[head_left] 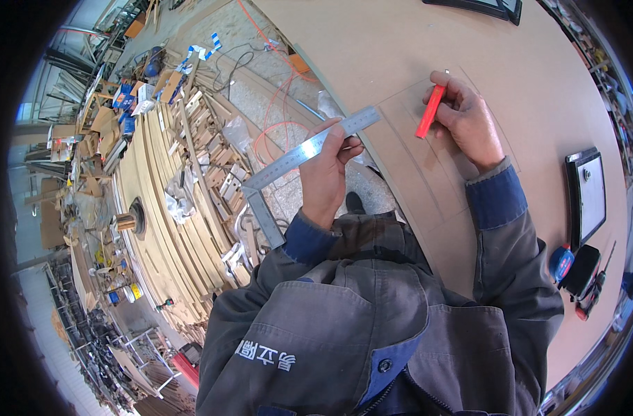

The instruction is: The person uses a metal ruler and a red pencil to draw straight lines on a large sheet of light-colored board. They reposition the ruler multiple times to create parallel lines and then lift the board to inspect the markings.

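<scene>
My left hand (324, 172) is closed around the blade of a metal try square (287, 161), thumb on top. The blade slants up to the right, its far end over the edge of the tan board (372, 41); the thicker stock hangs down at the left. Above the board, my right hand (471, 121) pinches a flat red stick (430, 112) that looks like a carpenter's pencil. A small pale tip shows beyond the fingers at its upper end. Thin lines (417, 163) are drawn on the board beneath this hand.
On the board's right lie a black-framed panel (585, 197), a blue tape measure (560, 263), a black case (581, 271) and a red-and-black screwdriver (592, 297). Another black-framed piece (490, 5) sits at the far edge. Stacked wood strips (157, 229) and a red hose (264, 139) lie left.
</scene>
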### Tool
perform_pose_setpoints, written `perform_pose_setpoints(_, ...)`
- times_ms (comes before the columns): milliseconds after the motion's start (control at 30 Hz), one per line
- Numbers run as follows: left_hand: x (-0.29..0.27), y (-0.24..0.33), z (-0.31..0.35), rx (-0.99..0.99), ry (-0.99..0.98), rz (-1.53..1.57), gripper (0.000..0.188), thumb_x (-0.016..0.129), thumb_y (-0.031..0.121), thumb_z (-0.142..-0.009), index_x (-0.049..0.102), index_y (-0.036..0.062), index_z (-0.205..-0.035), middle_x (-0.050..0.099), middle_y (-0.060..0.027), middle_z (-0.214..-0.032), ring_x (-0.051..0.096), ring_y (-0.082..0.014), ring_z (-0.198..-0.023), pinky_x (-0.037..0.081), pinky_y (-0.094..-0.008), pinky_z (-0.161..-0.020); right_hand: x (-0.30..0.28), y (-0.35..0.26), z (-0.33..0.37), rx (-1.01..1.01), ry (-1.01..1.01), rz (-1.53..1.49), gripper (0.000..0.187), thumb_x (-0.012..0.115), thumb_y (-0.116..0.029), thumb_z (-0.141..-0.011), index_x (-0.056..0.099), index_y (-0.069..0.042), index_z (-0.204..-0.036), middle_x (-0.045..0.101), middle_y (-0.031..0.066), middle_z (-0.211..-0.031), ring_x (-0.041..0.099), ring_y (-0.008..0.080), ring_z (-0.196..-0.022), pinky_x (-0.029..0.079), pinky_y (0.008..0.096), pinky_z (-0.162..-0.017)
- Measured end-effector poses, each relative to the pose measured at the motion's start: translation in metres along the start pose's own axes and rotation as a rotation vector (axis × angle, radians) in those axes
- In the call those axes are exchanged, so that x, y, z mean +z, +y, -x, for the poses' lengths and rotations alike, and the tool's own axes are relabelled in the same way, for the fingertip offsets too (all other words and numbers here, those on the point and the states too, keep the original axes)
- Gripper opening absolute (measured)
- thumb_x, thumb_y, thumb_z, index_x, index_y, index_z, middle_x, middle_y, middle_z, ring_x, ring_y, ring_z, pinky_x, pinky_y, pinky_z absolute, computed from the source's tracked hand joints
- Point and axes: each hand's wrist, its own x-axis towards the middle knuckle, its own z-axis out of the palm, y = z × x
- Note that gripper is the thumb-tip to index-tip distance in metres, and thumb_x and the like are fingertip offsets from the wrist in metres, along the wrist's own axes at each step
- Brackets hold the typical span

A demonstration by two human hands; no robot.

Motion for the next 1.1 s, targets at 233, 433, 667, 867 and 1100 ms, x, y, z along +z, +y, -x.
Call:
perform_pose_setpoints(233, -0.0013, -0.0008, -0.0003, -0.001, 0.000, 0.002, 0.030, 0.061, 0.014, -0.101, 0.054, -0.0033, -0.125, 0.066, -0.0113, -0.097, 0.069, -0.0174, -0.084, 0.062, -0.0304, -0.076, -0.0009, 0.0042, -0.0011, -0.008, -0.007, -0.055, 0.043, 0.059, -0.006, -0.097, 0.047, 0.009, -0.135, 0.066, 0.0087, -0.099, 0.063, 0.0095, -0.073, 0.051, 0.0208, -0.057)
perform_pose_setpoints(433, -0.0011, 0.0000, -0.0002, 0.000, -0.001, -0.004, 0.031, 0.061, 0.015, -0.101, 0.054, -0.0033, -0.125, 0.066, -0.0108, -0.098, 0.069, -0.0169, -0.084, 0.061, -0.0302, -0.076, 0.0006, 0.0000, -0.0005, 0.007, 0.015, -0.116, 0.043, 0.056, -0.016, -0.102, 0.045, 0.007, -0.137, 0.067, 0.0093, -0.096, 0.063, 0.0098, -0.068, 0.051, 0.0204, -0.053)
perform_pose_setpoints(667, -0.0011, -0.0005, 0.0000, 0.000, 0.003, -0.007, 0.031, 0.061, 0.015, -0.101, 0.054, -0.0031, -0.125, 0.066, -0.0106, -0.098, 0.069, -0.0168, -0.084, 0.061, -0.0304, -0.076, 0.0001, 0.0041, -0.0027, 0.019, 0.011, -0.143, 0.040, 0.049, -0.025, -0.106, 0.045, 0.003, -0.134, 0.067, 0.0106, -0.096, 0.063, 0.0095, -0.066, 0.049, 0.0186, -0.048)
perform_pose_setpoints(867, -0.0010, -0.0011, -0.0002, -0.011, 0.013, -0.013, 0.030, 0.061, 0.015, -0.102, 0.055, -0.0020, -0.125, 0.066, -0.0100, -0.099, 0.068, -0.0166, -0.085, 0.061, -0.0311, -0.078, -0.0010, 0.0028, -0.0020, 0.019, -0.002, -0.131, 0.042, 0.049, -0.025, -0.106, 0.044, 0.004, -0.136, 0.067, 0.0108, -0.097, 0.062, 0.0100, -0.066, 0.048, 0.0196, -0.049)
perform_pose_setpoints(1100, -0.0044, -0.0025, -0.0012, -0.006, -0.001, -0.017, 0.029, 0.060, 0.014, -0.102, 0.055, -0.0018, -0.125, 0.066, -0.0098, -0.099, 0.068, -0.0164, -0.085, 0.061, -0.0312, -0.079, 0.0013, 0.0014, -0.0023, 0.010, 0.023, -0.140, 0.045, 0.053, -0.021, -0.104, 0.046, 0.010, -0.136, 0.069, 0.0100, -0.093, 0.062, 0.0092, -0.062, 0.049, 0.0205, -0.048)
